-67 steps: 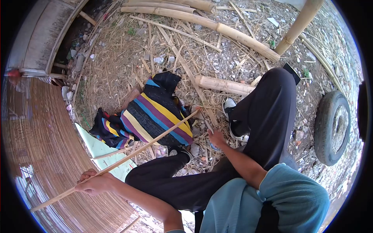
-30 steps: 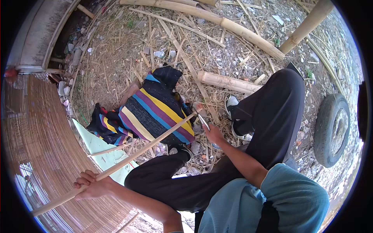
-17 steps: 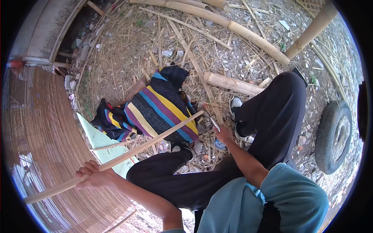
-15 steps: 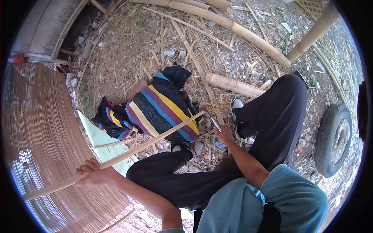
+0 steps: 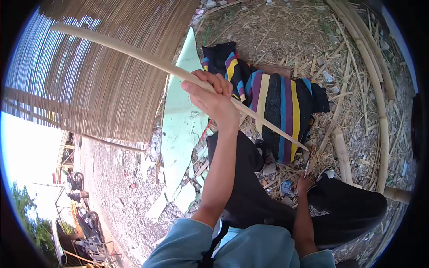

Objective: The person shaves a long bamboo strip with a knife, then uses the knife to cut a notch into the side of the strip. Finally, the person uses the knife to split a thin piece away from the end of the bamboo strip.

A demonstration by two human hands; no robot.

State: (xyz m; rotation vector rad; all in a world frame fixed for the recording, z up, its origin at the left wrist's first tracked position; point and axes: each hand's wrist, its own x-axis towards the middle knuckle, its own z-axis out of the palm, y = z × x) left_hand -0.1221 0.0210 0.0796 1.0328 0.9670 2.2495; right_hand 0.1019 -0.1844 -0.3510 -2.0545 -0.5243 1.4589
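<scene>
A long pale bamboo strip (image 5: 129, 50) runs slantwise across the view. My left hand (image 5: 212, 96) is closed around it near its middle, thumb lying along it. Its lower end comes down beside a striped cloth (image 5: 279, 111) in black, blue, yellow and purple, draped over something hidden. Close to that end is my right hand (image 5: 304, 184), wrapped round the handle of a knife (image 5: 307, 166) whose narrow blade points away from me. Blade and strip end lie almost together in this view.
A slatted bamboo screen (image 5: 120, 94) hangs at upper left, with a pale green sheet (image 5: 181, 116) beside it. Bamboo poles (image 5: 380, 102) and a cut bamboo piece (image 5: 342, 152) lie right, among shavings and rubble. Motorcycles (image 5: 87, 223) stand far left.
My view has swung left, bringing the street and motorcycles in and taking the tyre out. The left hand has risen with the strip, whose far end now points up and left.
</scene>
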